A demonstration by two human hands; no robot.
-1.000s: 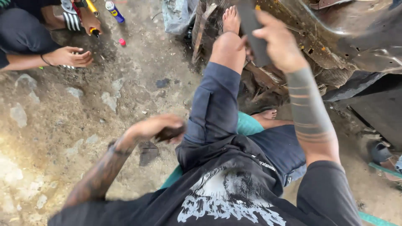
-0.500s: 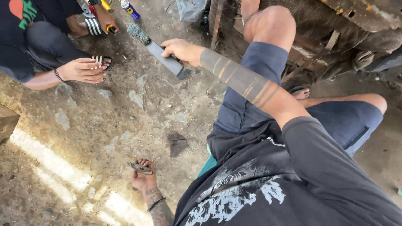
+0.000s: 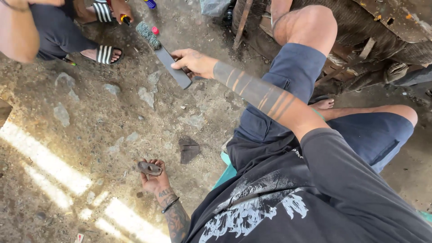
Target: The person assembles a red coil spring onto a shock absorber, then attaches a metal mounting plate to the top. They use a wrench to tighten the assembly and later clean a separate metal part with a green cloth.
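My right hand (image 3: 194, 62) reaches out to the left over the dirt floor, shut on a flat dark rectangular bar (image 3: 173, 68) that it holds by one end. A rough grey-green pad (image 3: 147, 35) lies just beyond the bar's far end. My left hand (image 3: 154, 179) rests low on the ground with its fingers curled around a small oval metal piece (image 3: 149, 168). My bent knee (image 3: 310, 27) in dark blue shorts rises at the top.
Another person squats at the top left, with a foot in a striped sandal (image 3: 105, 54) and a small bottle (image 3: 125, 19) nearby. A red cap (image 3: 155, 30) and a dark flat shard (image 3: 189, 149) lie on the dirt. Rusty machinery (image 3: 373, 31) fills the top right.
My right hand came down from the rusty machinery and swung left with the bar. My left hand moved down to the ground with the small metal piece. The other person's hand lifted away.
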